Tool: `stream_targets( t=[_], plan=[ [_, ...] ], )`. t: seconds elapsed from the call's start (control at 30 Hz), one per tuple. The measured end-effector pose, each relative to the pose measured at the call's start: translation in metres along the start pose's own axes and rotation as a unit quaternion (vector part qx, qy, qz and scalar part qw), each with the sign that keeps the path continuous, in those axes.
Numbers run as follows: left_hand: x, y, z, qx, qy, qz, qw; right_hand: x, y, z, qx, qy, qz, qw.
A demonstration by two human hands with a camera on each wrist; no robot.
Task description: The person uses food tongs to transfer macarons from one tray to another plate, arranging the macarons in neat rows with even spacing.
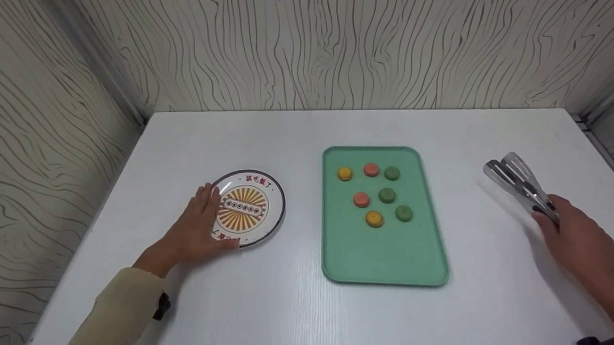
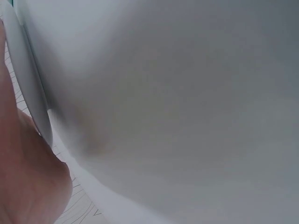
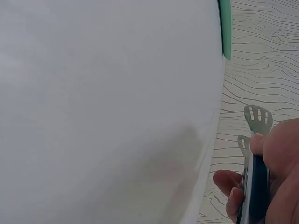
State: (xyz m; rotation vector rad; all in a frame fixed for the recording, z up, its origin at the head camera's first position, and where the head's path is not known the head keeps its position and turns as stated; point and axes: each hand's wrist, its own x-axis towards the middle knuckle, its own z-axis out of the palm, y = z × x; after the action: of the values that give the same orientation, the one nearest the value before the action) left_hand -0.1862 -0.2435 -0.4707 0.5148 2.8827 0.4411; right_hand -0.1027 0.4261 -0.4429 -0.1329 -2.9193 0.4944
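The left hand lies flat with its fingers straight and together on the left rim of a small round plate, the thumb touching the near edge; nothing is gripped. The right hand, at the far right of the white table, curls its fingers round the handle of metal tongs, whose two slotted blades point away from the person and stand slightly apart just above the table. Between the hands sits a mint-green rectangular tray, well apart from the tongs and just right of the plate. On its far half lie seven macarons: two yellow, two pink and three green, none touching another. Nothing stands between the tongs and the tray. The plate carries an orange sunburst pattern, a dark rim and red characters too small to read. The wrist views show little beyond blurred table surface, a sliver of tray edge and the tong blades. Wood-grain panels wall in the table.
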Motion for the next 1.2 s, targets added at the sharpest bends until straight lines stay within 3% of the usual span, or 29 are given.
stream_targets(
  t=[0.3,0.53,0.83,1.2],
  plan=[
    [-0.001,0.0,-0.001,-0.01,-0.007,0.0,0.9999,0.002,-0.008,-0.002,0.015,0.026,-0.017,0.999],
    [-0.001,0.001,-0.002,-0.015,-0.015,-0.013,0.9997,0.005,-0.013,-0.001,0.024,0.023,-0.025,0.999],
    [0.0,0.0,-0.001,-0.009,-0.011,-0.007,0.9999,0.004,-0.017,0.0,0.018,0.037,-0.072,0.997],
    [-0.001,0.002,-0.002,-0.01,-0.01,-0.008,0.9999,0.004,-0.021,0.003,0.028,0.058,-0.098,0.993]
  ],
)
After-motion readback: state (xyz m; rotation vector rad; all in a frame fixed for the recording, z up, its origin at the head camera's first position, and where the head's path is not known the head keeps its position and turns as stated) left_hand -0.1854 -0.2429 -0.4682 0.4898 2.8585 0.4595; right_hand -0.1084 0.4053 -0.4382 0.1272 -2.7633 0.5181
